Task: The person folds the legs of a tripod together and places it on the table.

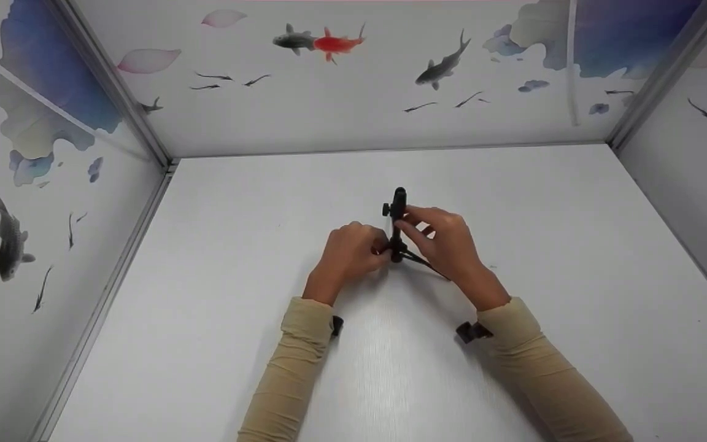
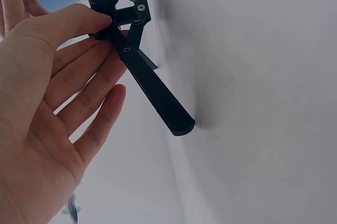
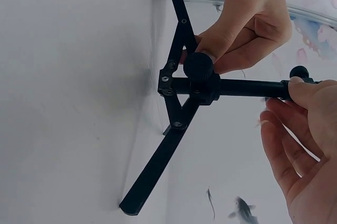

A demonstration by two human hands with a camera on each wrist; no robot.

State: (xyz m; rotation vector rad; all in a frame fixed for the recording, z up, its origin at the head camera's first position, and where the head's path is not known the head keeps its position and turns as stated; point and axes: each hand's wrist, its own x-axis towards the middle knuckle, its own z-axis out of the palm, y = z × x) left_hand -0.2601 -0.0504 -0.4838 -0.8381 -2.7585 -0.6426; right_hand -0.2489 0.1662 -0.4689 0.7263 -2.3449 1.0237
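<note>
A small black tripod [image 1: 397,228] stands upright on the white table, its flat legs spread, with a leg [image 2: 160,96] reaching down to the surface in the left wrist view. My left hand [image 1: 351,253] pinches the tripod low down at the hub, thumb beside a round knob [image 3: 198,66]. Higher up, my right hand [image 1: 448,236] holds the centre column [image 3: 250,88] between thumb and fingers, close to a smaller knob [image 3: 299,72]. The other fingers of the right hand are loosely bent, off the column. Part of the legs is hidden behind the hands in the head view.
The white table [image 1: 206,245] is enclosed by a back wall [image 1: 359,110] and side walls printed with fish and flowers. Metal frame strips [image 1: 92,331] run along the edges. Small black wrist cameras [image 1: 473,331] sit at the beige cuffs.
</note>
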